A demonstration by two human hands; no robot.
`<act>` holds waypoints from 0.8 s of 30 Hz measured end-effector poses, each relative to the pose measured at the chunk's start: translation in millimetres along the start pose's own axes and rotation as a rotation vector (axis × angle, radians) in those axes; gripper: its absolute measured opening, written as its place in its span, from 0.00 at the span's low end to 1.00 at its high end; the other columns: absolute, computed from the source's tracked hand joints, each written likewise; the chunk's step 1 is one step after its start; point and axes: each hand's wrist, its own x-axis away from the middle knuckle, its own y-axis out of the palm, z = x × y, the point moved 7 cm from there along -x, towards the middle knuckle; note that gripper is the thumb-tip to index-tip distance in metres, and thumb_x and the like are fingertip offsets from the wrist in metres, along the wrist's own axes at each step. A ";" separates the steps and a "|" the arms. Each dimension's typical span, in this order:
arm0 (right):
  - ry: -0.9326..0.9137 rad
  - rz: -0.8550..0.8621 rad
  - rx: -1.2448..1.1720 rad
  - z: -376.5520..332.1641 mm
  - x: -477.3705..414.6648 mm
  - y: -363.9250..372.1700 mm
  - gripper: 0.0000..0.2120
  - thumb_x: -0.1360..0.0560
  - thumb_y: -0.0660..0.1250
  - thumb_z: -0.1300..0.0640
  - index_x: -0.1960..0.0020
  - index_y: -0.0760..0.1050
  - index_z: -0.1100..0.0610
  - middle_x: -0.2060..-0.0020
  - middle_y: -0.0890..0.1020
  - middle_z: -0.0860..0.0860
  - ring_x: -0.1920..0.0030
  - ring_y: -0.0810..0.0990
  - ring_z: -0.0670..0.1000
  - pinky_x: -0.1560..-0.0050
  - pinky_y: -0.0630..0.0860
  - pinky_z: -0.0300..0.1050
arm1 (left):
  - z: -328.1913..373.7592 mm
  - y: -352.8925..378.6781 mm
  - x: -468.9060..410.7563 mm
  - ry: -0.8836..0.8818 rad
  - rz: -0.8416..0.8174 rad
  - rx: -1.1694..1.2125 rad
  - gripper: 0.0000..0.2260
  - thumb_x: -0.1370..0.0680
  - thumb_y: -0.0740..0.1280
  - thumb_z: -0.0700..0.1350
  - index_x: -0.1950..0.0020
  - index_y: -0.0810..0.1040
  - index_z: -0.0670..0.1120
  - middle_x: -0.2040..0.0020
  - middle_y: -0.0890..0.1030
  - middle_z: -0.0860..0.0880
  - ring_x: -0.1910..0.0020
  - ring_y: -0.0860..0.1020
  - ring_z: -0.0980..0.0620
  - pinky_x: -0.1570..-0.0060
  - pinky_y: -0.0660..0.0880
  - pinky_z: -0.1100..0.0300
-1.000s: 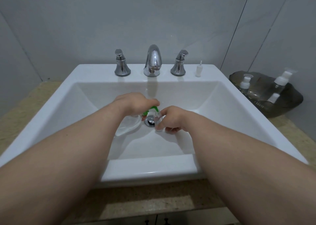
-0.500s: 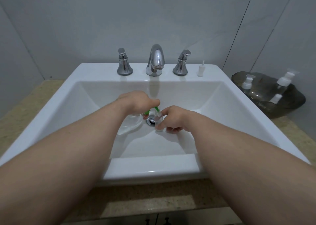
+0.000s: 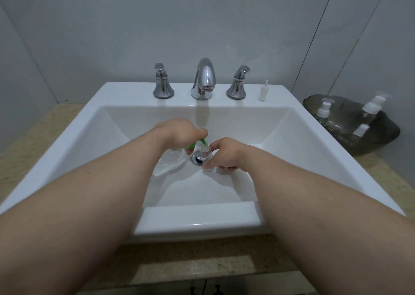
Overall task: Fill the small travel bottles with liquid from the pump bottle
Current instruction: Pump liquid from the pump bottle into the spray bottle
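— Grey wall tiles (image 3: 134, 36) are seen behind a white sink (image 3: 314, 142), which is set into a speckled countertop (image 3: 29, 133); what is shown in the head view, the only one given?

— A chrome faucet (image 3: 204, 79) is flanked by two handles; a small white cap piece (image 3: 263, 91) is stood on the ledge just beside the right handle; over the basin, both arms are reached toward the drain (image 3: 197, 157).

— How are the hands closed?

— The left hand (image 3: 179, 132) is wrapped around the top of a clear pump bottle (image 3: 170, 162) with a green nozzle (image 3: 197, 143), and the bottle is tilted over the basin; the right hand (image 3: 225, 152) is pinched around a small travel bottle (image 3: 207, 156), held upright just beside the drain; the nozzle is aimed at its open neck, touching or nearly so.

— How far along is the task judged to be?

— Filling of this bottle appears to be in hand; its level cannot be read, since bottle and liquid are both clear. On a dark tray (image 3: 381, 142) at the right, well apart from the sink, three capped travel bottles (image 3: 323, 111) are stood or laid; whether those are filled cannot be told. Capping of the held bottle is judged to remain; the cap piece on the ledge may belong to it.
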 end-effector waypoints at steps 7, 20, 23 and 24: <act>0.016 0.005 0.024 1.2 -0.6 -1.5 0.15 0.28 0.77 0.63 0.43 0.81 0.57 0.71 0.69 0.52 0.72 0.68 0.52 0.69 0.65 0.42 | -2.9 5.0 -3.7 -0.032 -0.002 0.019 0.36 0.26 0.57 0.77 0.71 0.82 0.47 0.71 0.77 0.51 0.66 0.77 0.50 0.60 0.68 0.54; 0.133 -0.008 0.156 7.4 -7.2 -1.4 0.23 0.30 0.63 0.74 0.37 0.79 0.62 0.62 0.74 0.57 0.62 0.73 0.56 0.60 0.70 0.48 | -4.3 6.2 -5.8 -0.024 0.001 0.015 0.33 0.25 0.59 0.74 0.68 0.83 0.47 0.69 0.79 0.50 0.65 0.78 0.49 0.59 0.70 0.55; 0.179 0.064 0.089 8.5 -4.2 -12.4 0.15 0.20 0.62 0.66 0.36 0.79 0.62 0.63 0.77 0.56 0.67 0.71 0.54 0.62 0.70 0.45 | -4.4 5.4 -4.5 -0.027 0.010 0.025 0.32 0.25 0.60 0.73 0.69 0.82 0.47 0.70 0.77 0.51 0.66 0.77 0.49 0.61 0.69 0.55; 0.192 0.081 0.062 9.2 -4.4 -14.9 0.14 0.19 0.62 0.63 0.35 0.79 0.62 0.60 0.79 0.56 0.67 0.71 0.54 0.62 0.70 0.45 | -3.8 5.2 -4.2 -0.026 0.013 0.021 0.32 0.25 0.60 0.73 0.69 0.82 0.47 0.71 0.77 0.51 0.66 0.77 0.48 0.61 0.69 0.55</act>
